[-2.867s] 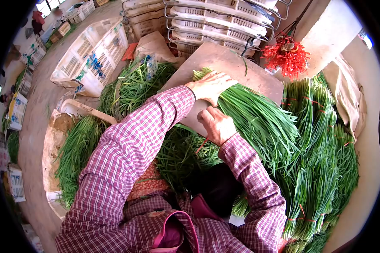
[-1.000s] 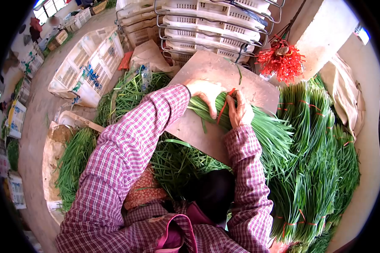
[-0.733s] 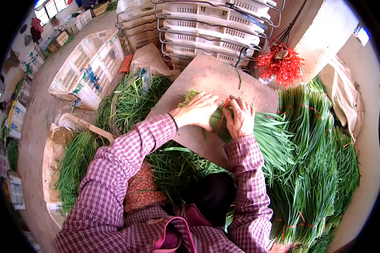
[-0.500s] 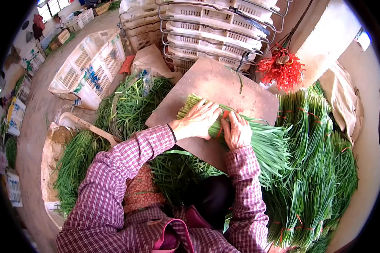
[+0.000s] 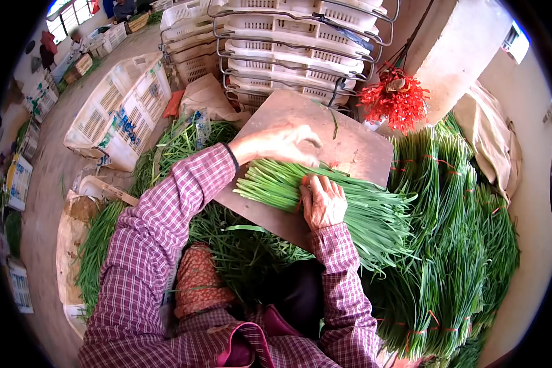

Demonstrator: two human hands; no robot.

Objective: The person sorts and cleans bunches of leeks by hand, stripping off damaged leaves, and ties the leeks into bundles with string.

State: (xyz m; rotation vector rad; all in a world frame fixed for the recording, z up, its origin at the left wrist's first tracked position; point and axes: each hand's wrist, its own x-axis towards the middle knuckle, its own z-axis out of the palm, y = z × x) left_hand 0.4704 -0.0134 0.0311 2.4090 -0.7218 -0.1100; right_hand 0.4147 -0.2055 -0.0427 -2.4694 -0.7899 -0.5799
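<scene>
A bunch of green chives (image 5: 270, 184) lies across a brown board (image 5: 356, 144), pale cut stems to the left and leaves fanning right. My right hand (image 5: 324, 199) is closed over the bunch's middle, where a bit of red tie shows at the fingers. Just beyond the stems, my left hand (image 5: 282, 144) is curved with thumb and fingers apart and nothing visible in it; whether its fingertips touch the bunch I cannot tell. A loose green leaf (image 5: 334, 126) lies on the board's far part.
Tied chive bunches (image 5: 435, 245) are piled at the right. Red ties (image 5: 395, 101) hang by the pillar. Stacked white crates (image 5: 294, 49) stand behind the board, an open crate (image 5: 119, 113) at the left. Loose greens (image 5: 245, 245) lie below the board. People are in the far background.
My left hand has lifted off the stems and moved up and left, its fingers opening. My right hand stays on the bunch, fingers now curled over it. The view has shifted slightly.
</scene>
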